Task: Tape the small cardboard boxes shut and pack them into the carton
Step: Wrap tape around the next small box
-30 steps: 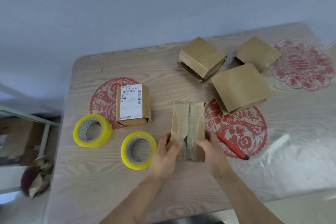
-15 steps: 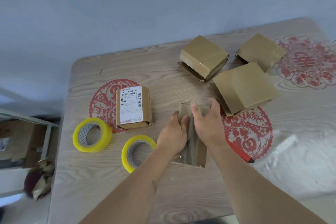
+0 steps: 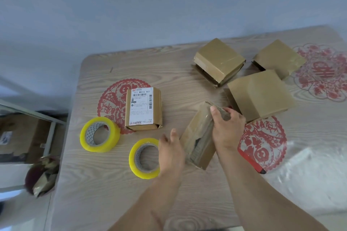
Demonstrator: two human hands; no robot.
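Note:
A long, worn cardboard box (image 3: 198, 140) lies tilted on the wooden table (image 3: 116, 184), its top flaps parted along the middle. My right hand (image 3: 226, 127) grips the box's far end, thumb over the flap edge. My left hand (image 3: 170, 151) hovers beside the box's left side, fingers relaxed, partly over a yellow tape roll (image 3: 143, 157). A second yellow tape roll (image 3: 99, 134) lies further left. A labelled box (image 3: 143, 109) stands behind the rolls. Three plain brown boxes (image 3: 219, 61) (image 3: 260, 94) (image 3: 278, 58) sit at the back right.
A red cutter (image 3: 250, 161) lies right of my right wrist on a red paper-cut decal. Clear plastic film (image 3: 309, 172) covers the table's right front. A larger carton (image 3: 20, 137) sits on the floor under a frame left of the table, beside crumpled paper.
The box has turned so its far end points right. My left hand left the box top and drew back toward the near tape roll. My right hand stayed on the far end.

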